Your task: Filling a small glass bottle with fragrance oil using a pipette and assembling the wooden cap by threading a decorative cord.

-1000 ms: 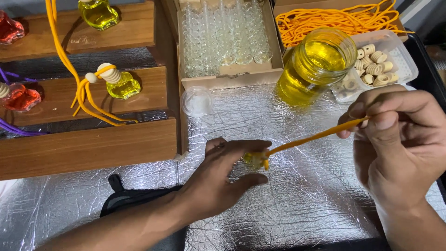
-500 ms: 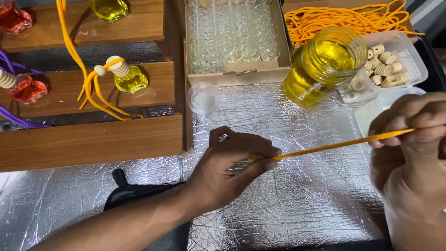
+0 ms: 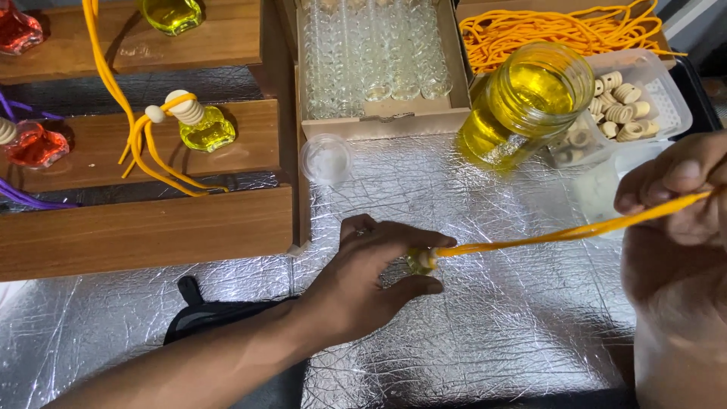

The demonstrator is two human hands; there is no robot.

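Two hands, left hand pinching one small bottle, right hand gripping one orange cord

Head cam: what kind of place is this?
Likely a small craft bench for assembling hanging scent bottles. Evidence: a jar of yellow liquid, a box of empty glass vials, wooden caps in a tray, and finished bottles on wooden steps.

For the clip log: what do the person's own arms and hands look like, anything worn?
Both are bare: the left hand and its forearm show no sleeve or glove. The right hand is gloveless too. A small glint on one left finger might be a ring; unclear.
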